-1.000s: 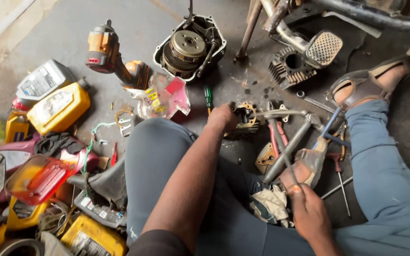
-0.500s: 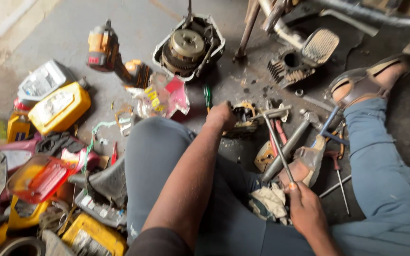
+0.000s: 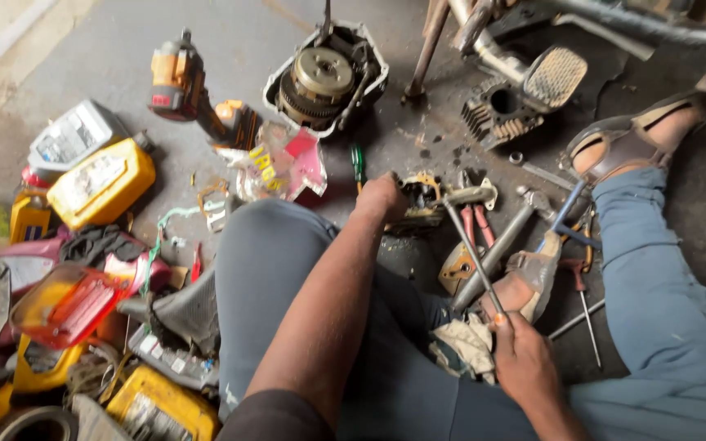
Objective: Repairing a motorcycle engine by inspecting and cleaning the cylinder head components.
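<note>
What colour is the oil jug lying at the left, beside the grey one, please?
Yellow, with a dark cap: the oil jug shows best in the head view.

Left hand [image 3: 382, 200] curled over a small metal part [image 3: 422, 204], fingers hidden behind the knuckles; grip not readable. Far tip of the thin rod [image 3: 469, 249] lost among the clutter just beyond those fingers. Right hand [image 3: 525, 363] closed on the rod's near end, fingers [image 3: 500, 320] mostly tucked under. Beneath the right fingers, a pale rag [image 3: 463, 347] half covered by the trouser leg. Far above, motorcycle frame [image 3: 639, 20] cut by the top edge. Small bits on the floor too small to tell.
</note>
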